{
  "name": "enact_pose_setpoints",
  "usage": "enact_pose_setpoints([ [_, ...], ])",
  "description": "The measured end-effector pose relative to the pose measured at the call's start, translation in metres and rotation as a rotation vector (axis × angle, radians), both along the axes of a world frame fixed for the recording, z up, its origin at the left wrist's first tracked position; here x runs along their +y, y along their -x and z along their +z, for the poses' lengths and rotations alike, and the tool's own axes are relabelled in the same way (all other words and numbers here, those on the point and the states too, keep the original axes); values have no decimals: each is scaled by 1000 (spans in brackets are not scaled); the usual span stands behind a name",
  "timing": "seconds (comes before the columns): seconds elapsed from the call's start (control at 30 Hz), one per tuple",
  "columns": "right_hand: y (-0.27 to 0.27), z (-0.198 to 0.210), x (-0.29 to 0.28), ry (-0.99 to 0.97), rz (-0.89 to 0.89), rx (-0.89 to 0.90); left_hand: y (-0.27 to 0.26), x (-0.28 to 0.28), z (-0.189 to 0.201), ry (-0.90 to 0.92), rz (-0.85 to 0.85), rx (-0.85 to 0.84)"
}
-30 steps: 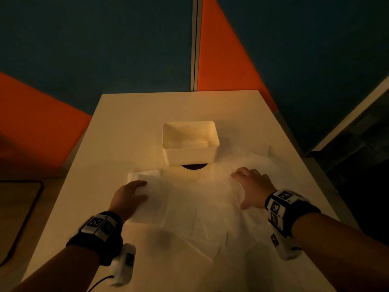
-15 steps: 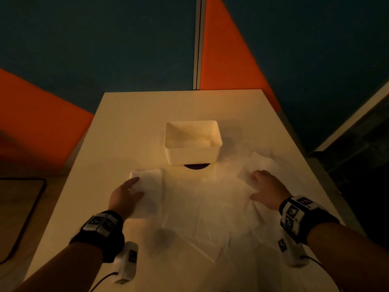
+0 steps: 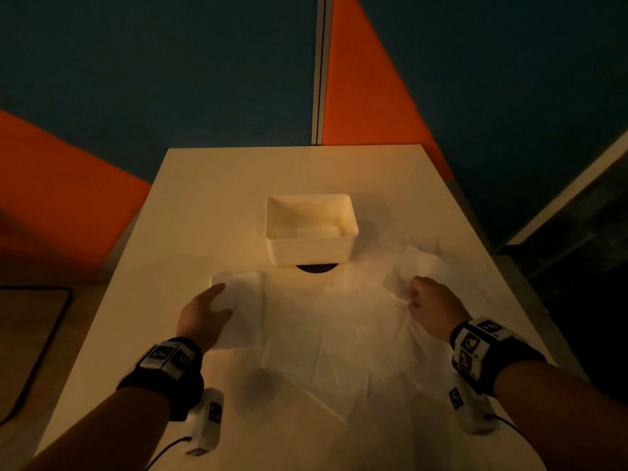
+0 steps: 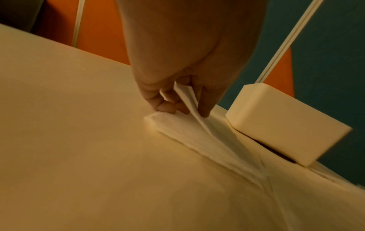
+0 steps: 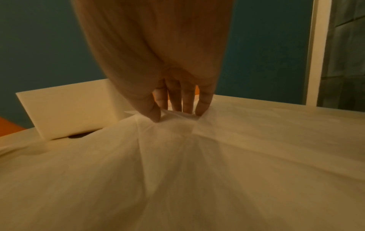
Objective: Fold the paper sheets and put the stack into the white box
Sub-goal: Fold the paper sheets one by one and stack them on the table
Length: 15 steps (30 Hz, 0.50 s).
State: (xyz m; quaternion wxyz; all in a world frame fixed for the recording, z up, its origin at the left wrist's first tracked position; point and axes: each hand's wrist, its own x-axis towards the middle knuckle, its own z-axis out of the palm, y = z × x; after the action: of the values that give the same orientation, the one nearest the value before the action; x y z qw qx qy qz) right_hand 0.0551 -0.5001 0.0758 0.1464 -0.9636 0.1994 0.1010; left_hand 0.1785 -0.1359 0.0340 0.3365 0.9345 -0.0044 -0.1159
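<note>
Several thin white paper sheets [image 3: 326, 331] lie spread and overlapping on the near half of the table. A folded stack [image 3: 244, 294] lies at their left end. My left hand [image 3: 222, 300] is on that stack; in the left wrist view the left hand [image 4: 181, 107] pinches a raised sheet edge [image 4: 187, 100] between thumb and curled fingers. My right hand [image 3: 411, 297] is at the right end of the sheets; the right wrist view shows this right hand [image 5: 177, 115] gathering a bunched sheet [image 5: 173, 125] between thumb and fingers. The white box [image 3: 311, 229] stands open behind the sheets.
The box sits on a dark round disc [image 3: 316, 268] on the pale table [image 3: 217, 205]. Blue and orange wall panels rise behind the far edge. The table drops off close to my right hand. A dark mat [image 3: 30, 334] lies on the floor to the left.
My right hand slid right across the sheets, then curled and bunched the paper. My left hand stayed on the folded stack, its fingers shifting slightly.
</note>
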Motion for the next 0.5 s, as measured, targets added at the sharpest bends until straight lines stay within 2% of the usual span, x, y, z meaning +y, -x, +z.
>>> enact_pose_setpoints([
  [0.13,1,7,2,37,-67,-108,1,0,-2,-85,-45,-50],
  [0.23,1,19,6,-11,-145,-247,7,-1,8,-333,-29,-88],
  [0.3,1,29,11,-93,-187,-365,10,-7,18,-377,-20,-119],
  [0.37,-1,42,21,-221,-214,-478,13,-20,30,-249,-74,-201],
  [0.4,-1,49,29,-294,-226,-527,15,-30,36,-118,-111,-224],
  [0.43,-2,54,37,-364,-236,-561,19,-41,44,45,-130,-185],
  [0.5,-4,62,55,-483,-233,-602,32,-66,67,399,-176,30],
])
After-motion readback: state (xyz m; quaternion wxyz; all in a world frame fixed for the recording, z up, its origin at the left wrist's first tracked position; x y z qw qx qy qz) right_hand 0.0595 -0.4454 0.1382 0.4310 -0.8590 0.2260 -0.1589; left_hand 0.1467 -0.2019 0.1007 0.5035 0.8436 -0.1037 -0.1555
